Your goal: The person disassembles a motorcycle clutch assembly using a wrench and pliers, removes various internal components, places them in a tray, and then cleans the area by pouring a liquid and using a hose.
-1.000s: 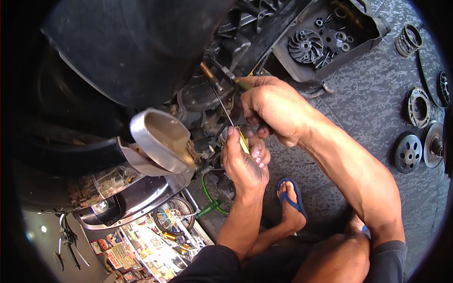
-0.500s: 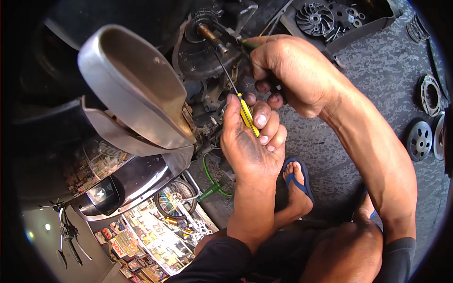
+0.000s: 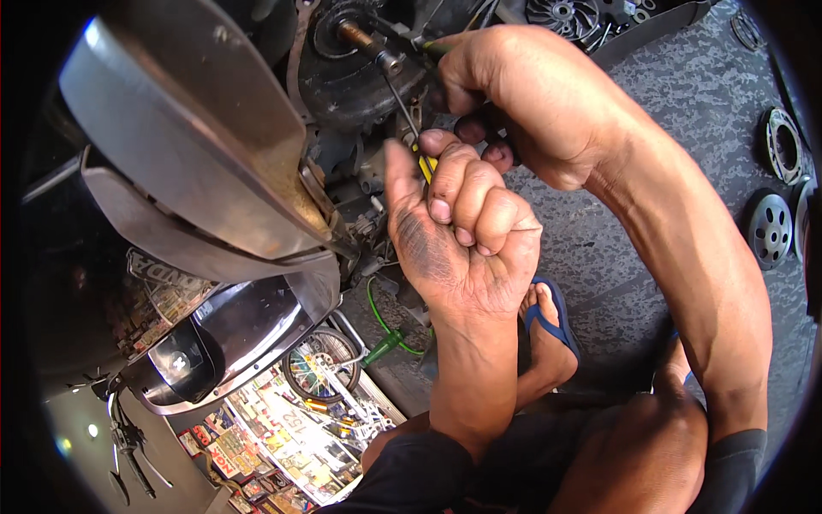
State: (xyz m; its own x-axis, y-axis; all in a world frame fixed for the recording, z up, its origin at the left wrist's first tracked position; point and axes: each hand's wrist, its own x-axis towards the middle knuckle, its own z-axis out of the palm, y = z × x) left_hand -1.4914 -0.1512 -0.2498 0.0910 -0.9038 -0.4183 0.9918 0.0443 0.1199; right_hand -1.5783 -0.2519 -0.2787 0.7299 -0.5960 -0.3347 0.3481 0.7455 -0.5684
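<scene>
The left hand (image 3: pixel 467 227) curled its fingers round the screwdriver (image 3: pixel 426 166), its tip beside the shaft (image 3: pixel 358 37), contact unclear; the right hand (image 3: pixel 527 94) gripped the green tool (image 3: pixel 434 49), its exact pinch hidden; doing this well probably meant light, steady pressure without letting the tip slip

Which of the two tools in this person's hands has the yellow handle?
The thin-shafted tool in the left hand: its yellow handle shows at the top of the grip. The other tool, in the right hand, shows green instead.
</scene>
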